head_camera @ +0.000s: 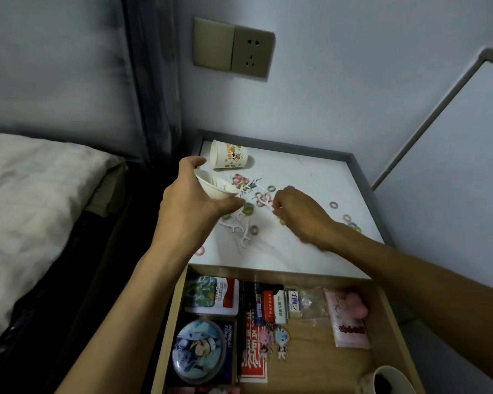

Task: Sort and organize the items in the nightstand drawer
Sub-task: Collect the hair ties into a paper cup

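Observation:
My left hand [192, 206] grips a white paper cup [215, 186], tilted toward the right above the nightstand top [310, 240]. White floss picks [238, 230] and several small coloured hair rings [254, 229] lie scattered on the marble top. My right hand [299, 216] is down among them, fingers curled and pinching a white floss pick at its fingertips. A printed paper cup [229, 158] lies on its side at the back left. Below, the open drawer [382, 331] holds boxes, a round tin [201, 352], keychains [275, 341] and a pink packet [347, 319].
A bed [34, 194] with a pale sheet stands to the left. A wall socket [234, 48] is above the nightstand. A white cup [387, 381] with a dark inside sits at the drawer's front right. More hair rings [350, 220] lie near the right edge.

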